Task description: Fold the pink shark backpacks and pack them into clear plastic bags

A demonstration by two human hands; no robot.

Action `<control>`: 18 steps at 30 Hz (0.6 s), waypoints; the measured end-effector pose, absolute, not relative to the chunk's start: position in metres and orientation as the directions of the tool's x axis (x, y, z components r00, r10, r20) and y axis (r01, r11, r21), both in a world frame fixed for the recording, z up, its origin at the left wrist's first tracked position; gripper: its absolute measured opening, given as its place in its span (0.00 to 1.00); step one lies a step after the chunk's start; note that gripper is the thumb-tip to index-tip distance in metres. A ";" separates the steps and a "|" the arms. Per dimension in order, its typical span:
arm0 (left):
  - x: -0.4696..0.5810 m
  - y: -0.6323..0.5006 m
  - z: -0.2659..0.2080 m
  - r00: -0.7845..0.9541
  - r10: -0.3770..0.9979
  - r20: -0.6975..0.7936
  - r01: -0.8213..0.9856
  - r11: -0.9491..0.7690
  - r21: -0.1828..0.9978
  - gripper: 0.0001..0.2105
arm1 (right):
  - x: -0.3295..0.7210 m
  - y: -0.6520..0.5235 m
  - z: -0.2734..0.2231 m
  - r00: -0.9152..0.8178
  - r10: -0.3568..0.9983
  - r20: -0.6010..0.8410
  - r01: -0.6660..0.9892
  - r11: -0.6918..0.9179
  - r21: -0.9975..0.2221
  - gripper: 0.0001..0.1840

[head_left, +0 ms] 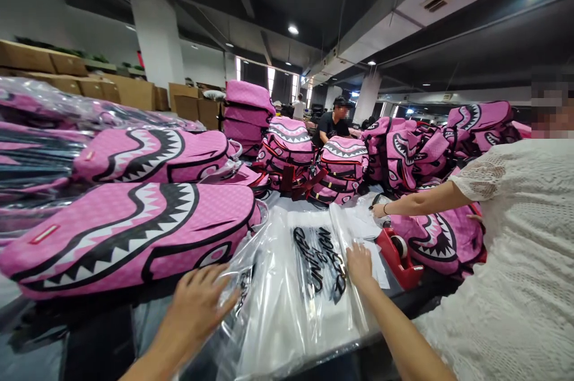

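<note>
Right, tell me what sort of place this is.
Probably a bag factory's or warehouse's packing area: many matching pink backpacks lie in piles, cardboard boxes are stacked behind, and a red tape dispenser sits near clear plastic packaging.

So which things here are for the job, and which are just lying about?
For the job: clear plastic bags, at the left hand and right hand; perhaps the nearest pink backpack.
Seemingly just lying about: red tape dispenser, cardboard boxes.
</note>
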State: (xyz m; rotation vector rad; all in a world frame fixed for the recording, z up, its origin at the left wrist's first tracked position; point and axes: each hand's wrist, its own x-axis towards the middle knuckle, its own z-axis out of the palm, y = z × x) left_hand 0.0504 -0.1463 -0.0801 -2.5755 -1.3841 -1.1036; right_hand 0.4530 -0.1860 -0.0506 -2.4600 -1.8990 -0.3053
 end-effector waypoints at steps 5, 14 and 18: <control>0.189 -0.176 -0.066 0.742 0.484 0.464 0.462 -0.871 0.170 0.13 | 0.418 -0.177 -0.072 0.015 0.992 0.123 0.994 -0.028 0.106 0.20; 0.117 -0.141 -0.106 0.578 0.765 0.284 0.617 -0.637 0.462 0.09 | 0.498 -0.188 -0.073 0.217 0.970 0.114 0.973 -0.225 0.062 0.25; 0.116 -0.142 -0.117 0.560 0.799 0.219 0.616 -0.578 0.535 0.10 | 0.512 -0.186 -0.086 0.267 0.956 0.121 0.963 -0.269 -0.001 0.30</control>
